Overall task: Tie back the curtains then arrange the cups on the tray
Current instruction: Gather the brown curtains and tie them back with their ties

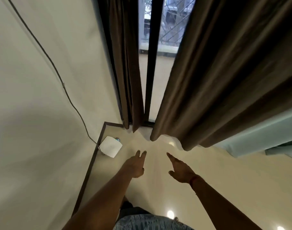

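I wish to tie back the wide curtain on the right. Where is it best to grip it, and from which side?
Grip the right curtain at its inner edge, coming from the gap on its left. That edge hangs free, so the loose folds should gather rightward. The right hand is nearer than the left hand; both are open, touching nothing.

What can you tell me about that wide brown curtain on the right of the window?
The wide curtain is dark brown, of thick cloth with a slight sheen, hanging in deep lengthwise folds. It hangs loose, not tied back, and covers the right part of the window, leaving a gap beside the narrow left curtain. Its hem ends close to the floor, and a strip of white cloth shows under it. Neither the left hand nor the right hand touches it; both reach toward it, fingers straight.
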